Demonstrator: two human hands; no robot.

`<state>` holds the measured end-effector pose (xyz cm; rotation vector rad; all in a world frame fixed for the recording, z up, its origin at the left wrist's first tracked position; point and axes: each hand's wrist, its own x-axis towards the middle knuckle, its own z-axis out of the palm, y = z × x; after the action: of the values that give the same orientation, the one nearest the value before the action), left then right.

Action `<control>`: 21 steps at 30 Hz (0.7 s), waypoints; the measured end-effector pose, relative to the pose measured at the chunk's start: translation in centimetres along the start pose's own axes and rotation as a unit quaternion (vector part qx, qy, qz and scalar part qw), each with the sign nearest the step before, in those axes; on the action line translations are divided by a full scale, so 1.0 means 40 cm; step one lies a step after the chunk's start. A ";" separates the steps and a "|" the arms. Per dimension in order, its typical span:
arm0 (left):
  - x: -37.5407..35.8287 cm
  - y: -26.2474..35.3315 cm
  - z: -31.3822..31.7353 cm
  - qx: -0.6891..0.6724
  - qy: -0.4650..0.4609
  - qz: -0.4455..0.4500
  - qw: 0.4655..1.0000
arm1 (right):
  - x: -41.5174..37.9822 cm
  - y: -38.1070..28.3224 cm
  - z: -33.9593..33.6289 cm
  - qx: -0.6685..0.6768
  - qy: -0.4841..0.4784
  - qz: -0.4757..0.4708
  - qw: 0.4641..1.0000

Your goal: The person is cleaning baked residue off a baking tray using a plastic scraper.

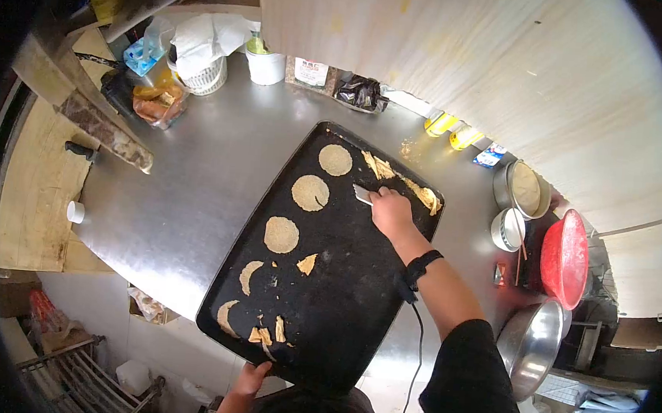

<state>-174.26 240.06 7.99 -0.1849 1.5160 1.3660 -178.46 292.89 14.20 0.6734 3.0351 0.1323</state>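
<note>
A large black baking tray lies at a slant, reaching over the metal table's near edge. My right hand is closed on a flat, pale-bladed scraper over the tray's far half. Near it, strips of browned crust lie along the far right rim. My left hand grips the tray's near left edge. Down the left side run a round flatbread, a second flatbread with a slit, a third flatbread and two crescent pieces. Broken crust scraps lie near the left hand.
Along the back of the metal table stand a white basket, a white tub and yellow cans. To the right are a red basin, steel bowls and a white bowl. A black cable hangs from the right wrist.
</note>
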 end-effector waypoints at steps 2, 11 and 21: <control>0.006 -0.010 -0.006 -0.012 -0.009 -0.021 1.000 | 0.022 0.012 -0.007 0.000 -0.006 0.002 1.000; -0.032 0.049 0.012 -0.027 -0.006 -0.055 0.998 | 0.225 0.089 0.044 -0.040 -0.001 0.033 0.999; -0.018 0.047 0.014 -0.070 -0.012 -0.052 0.996 | 0.170 0.064 0.015 0.003 -0.012 0.000 1.000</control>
<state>-174.92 240.78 9.84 -0.3306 1.3725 1.3866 -183.52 298.15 13.77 0.6716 3.0132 0.1150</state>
